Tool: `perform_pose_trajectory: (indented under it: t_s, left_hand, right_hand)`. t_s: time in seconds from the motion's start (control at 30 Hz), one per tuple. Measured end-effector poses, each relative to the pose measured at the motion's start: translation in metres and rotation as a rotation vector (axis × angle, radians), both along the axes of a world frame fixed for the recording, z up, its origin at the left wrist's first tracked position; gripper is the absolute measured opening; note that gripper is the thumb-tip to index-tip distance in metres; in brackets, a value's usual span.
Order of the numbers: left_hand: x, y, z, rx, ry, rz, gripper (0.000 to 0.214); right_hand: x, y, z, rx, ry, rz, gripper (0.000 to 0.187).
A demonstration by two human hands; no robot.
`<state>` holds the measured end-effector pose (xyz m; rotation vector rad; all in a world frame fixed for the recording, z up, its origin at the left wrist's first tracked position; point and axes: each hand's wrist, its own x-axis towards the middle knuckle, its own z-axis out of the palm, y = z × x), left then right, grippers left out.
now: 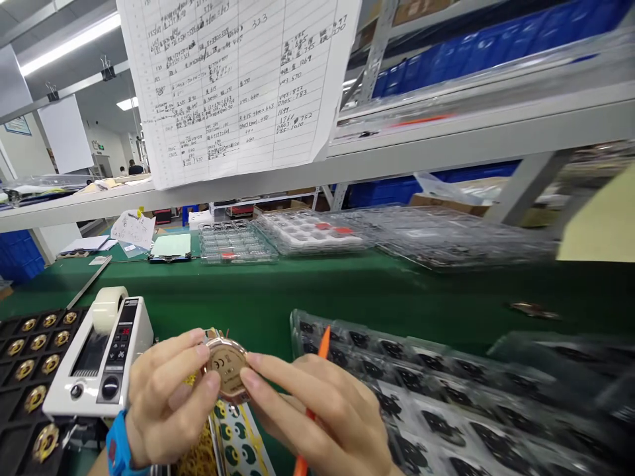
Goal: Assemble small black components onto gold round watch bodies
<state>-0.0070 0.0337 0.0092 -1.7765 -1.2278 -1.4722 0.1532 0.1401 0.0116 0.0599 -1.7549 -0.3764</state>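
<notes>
A round, rose-gold watch case (228, 371) is held up in front of me, its back with a CE mark and fine print facing me. My left hand (169, 390) pinches its left edge between thumb and fingers. On the opposite edge, the thumb and index finger of my right hand (322, 406) grip it too. A slim orange stick (325, 342) is tucked through my right hand, its pointed tip upward. Behind and below the case lies a sheet with dark green round pieces (241, 433), partly hidden by my hands. A blue band (120, 446) circles my left wrist.
Left of my hands stands a white tape dispenser (133, 344), beside a black tray (14, 396) of gold-coloured rings. Clear trays of black parts (436, 363) spread out at the right. More plastic trays (238, 241) line the back under a shelf (278, 175) with hanging handwritten paper (238, 86).
</notes>
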Motion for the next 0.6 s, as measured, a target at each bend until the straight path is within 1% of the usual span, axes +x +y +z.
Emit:
perform_pose_trajectory:
  t_s: [0.07, 0.1, 0.13, 0.2, 0.33, 0.4, 0.47, 0.53, 0.6]
  left_hand:
    - [0.003, -0.002, 0.006, 0.188, 0.288, 0.109, 0.018]
    - [0.005, -0.003, 0.009, 0.253, 0.382, 0.161, 0.017]
    - [0.006, -0.003, 0.012, 0.283, 0.418, 0.198, 0.016]
    - [0.007, -0.004, 0.018, 0.289, 0.443, 0.229, 0.017]
    - [0.008, 0.001, 0.020, 0.212, 0.424, 0.221, 0.012]
    - [0.011, 0.009, 0.019, 0.175, 0.339, 0.198, 0.016]
    - [0.016, 0.016, 0.018, 0.101, 0.152, 0.153, 0.020]
    - [0.021, 0.022, 0.020, -0.060, -0.165, 0.087, 0.017]
    - [0.025, 0.023, 0.024, -0.277, -0.533, -0.021, 0.009]
  right_hand:
    - [0.000, 0.001, -0.003, 0.046, 0.017, -0.021, 0.015]
    - [0.001, 0.001, -0.004, 0.064, 0.024, -0.034, 0.015]
    - [0.001, 0.002, -0.005, 0.077, 0.028, -0.050, 0.014]
    - [0.002, 0.003, -0.006, 0.088, 0.034, -0.079, 0.014]
    - [-0.003, 0.003, -0.001, 0.087, 0.039, -0.108, 0.017]
    - [-0.008, 0.000, 0.002, 0.076, 0.054, -0.105, 0.021]
    - [-0.012, -0.003, 0.003, 0.057, 0.088, -0.085, 0.023]
    - [-0.014, -0.006, 0.002, 0.039, 0.098, -0.068, 0.021]
    - [-0.014, -0.008, 0.000, 0.035, 0.082, -0.068, 0.019]
